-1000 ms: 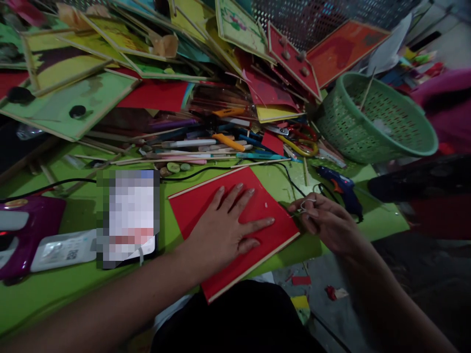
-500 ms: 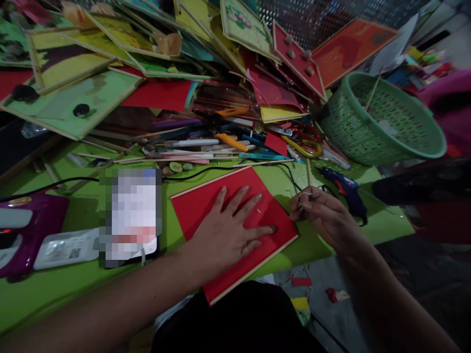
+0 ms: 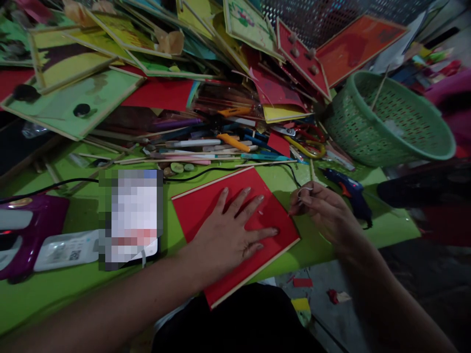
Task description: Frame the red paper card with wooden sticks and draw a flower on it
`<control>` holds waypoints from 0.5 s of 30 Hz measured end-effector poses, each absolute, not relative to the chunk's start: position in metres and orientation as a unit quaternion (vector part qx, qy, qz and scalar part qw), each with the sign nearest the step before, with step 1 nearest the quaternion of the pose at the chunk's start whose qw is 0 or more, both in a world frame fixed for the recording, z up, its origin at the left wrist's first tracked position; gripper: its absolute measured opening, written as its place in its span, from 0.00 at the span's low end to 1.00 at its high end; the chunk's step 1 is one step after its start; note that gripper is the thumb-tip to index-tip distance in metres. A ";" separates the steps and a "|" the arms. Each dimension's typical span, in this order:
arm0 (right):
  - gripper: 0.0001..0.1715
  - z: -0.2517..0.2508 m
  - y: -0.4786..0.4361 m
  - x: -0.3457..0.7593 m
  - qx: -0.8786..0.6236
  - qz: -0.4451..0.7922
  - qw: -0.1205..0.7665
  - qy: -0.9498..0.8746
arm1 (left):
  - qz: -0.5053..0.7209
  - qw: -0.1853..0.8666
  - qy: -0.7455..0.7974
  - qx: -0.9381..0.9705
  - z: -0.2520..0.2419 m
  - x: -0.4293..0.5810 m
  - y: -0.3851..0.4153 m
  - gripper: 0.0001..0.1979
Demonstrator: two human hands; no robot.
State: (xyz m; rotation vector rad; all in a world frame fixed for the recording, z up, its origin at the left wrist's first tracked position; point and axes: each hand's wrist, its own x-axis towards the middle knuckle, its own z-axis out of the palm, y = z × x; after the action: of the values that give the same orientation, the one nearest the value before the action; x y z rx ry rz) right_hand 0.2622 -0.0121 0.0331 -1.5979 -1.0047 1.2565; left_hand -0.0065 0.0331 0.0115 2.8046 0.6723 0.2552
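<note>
My left hand (image 3: pixel 228 233) lies flat with fingers spread on a red sheet of card (image 3: pixel 198 203), pressing it to the table. Thin wooden strips run along the card's far edge and its near edge (image 3: pixel 253 274). At the card's right edge, my right hand (image 3: pixel 326 211) is closed in a pinch. A thin whitish strand (image 3: pixel 304 189) loops up out of its fingers; what it is made of I cannot tell. Just right of that hand rests a dark blue glue gun (image 3: pixel 351 191).
A green table (image 3: pixel 176 314) carries it all. Left are a phone (image 3: pixel 134 211) and a purple device (image 3: pixel 47 225). Behind lie pens, scissors (image 3: pixel 307 144), sticks and stacked framed pictures (image 3: pixel 77 103). A green basket (image 3: pixel 390 122) stands back right. Paper scraps (image 3: pixel 302 283) litter the floor.
The view has shifted slightly, so things on the right sit a little farther right. My left hand stays flat on the card, and my right hand keeps its pinch at the edge.
</note>
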 end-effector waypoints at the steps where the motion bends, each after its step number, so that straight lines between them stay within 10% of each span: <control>1: 0.11 0.033 -0.011 0.262 -0.638 0.501 0.425 -0.403 | 0.087 0.122 0.230 0.962 0.012 -0.006 0.033 0.22; 15: 0.12 0.033 -0.003 0.260 -0.637 0.483 0.441 -0.409 | 0.090 0.138 0.230 0.959 0.010 -0.007 0.033 0.22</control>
State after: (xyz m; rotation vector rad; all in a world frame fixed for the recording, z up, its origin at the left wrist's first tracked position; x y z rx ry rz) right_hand 0.2599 -0.0034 0.0328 -1.5805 -1.0140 1.1978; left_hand -0.0067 0.0331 0.0105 2.7745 0.6654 0.2611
